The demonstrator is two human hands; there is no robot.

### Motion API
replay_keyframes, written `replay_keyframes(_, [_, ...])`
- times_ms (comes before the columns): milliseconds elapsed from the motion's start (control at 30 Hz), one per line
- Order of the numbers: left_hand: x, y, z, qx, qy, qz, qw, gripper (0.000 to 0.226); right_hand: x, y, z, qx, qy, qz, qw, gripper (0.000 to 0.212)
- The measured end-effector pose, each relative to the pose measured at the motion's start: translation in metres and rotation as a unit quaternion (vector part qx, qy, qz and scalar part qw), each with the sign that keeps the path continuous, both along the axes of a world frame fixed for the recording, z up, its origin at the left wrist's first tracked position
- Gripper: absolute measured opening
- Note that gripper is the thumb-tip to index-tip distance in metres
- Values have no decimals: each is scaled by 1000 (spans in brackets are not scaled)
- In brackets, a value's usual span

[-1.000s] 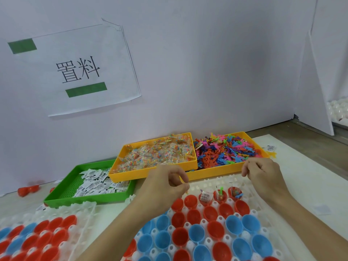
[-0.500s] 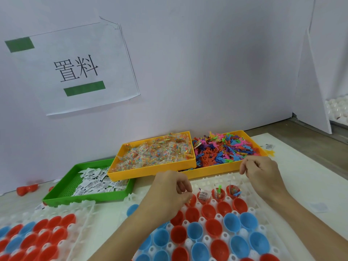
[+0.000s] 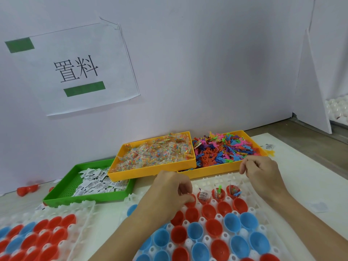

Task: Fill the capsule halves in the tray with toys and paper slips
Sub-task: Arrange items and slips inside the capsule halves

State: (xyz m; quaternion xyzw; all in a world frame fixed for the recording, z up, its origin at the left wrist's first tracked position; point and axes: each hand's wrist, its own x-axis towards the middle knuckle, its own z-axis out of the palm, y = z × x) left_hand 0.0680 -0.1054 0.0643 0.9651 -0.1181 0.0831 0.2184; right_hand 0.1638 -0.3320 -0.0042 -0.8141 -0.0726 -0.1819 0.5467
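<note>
The white capsule tray holds rows of red and blue capsule halves. In its back row, one red half holds a paper slip, the one beside it a green toy, and a third a bead packet with a toy. My left hand is curled, fingertips resting on the red half just left of the slip one. Fingers pinched, my right hand hovers over the tray's back right corner. Nothing shows in either hand.
Behind the tray stand a green tray of paper slips, a yellow tray of bead packets and a yellow tray of coloured toys. A second capsule tray lies at the left. Loose slips lie at the right.
My left hand has come down and forward until its fingertips reach the back-row red half. My right hand has stayed at the yellow tray's front edge.
</note>
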Motion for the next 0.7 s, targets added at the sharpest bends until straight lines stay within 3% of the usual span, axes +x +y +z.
replay_keyframes(333, [-1,3,1,0,22,-16,1000,11,-1,0,1,-1,0,0,1000,42])
replay_keyframes(700, [-5,16,3,-33,-18,-18,999,14,1,-2,1,-15,-8,-3,1000,42])
